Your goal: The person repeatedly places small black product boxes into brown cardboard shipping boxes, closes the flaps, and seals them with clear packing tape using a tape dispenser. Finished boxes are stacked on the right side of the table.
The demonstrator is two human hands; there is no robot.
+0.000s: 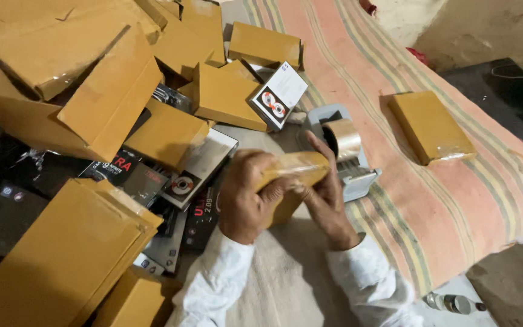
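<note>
Looking down through the head camera, I see two bare hands in white sleeves meeting at the middle of the frame over a pale cloth. My left hand (246,197) is clenched around a small brown-paper parcel (292,172), gripping its near end with the knuckles facing up. My right hand (325,194) grasps the same parcel from the far side, fingers wrapped over its upper edge, so both hands hold it together, lifted slightly above the cloth. The parcel's surface looks shiny, as if covered with clear tape. Just behind the right hand sits a grey tape dispenser (349,166) with a roll of glossy tape (342,138) mounted on top; the hand is just beside it, though I cannot tell whether it touches. To the right, well apart from the hands, a finished brown parcel (431,127) lies flat on a striped pink and green blanket (455,200). To the left, a loose heap of brown envelopes (92,91) and more wrapped parcels fills the frame, with dark printed boxes (152,181) lying among them. One white-and-black box (278,95) rests tilted near the top of the heap. At the bottom right corner a small bottle (452,303) lies on its side on the floor.
</note>
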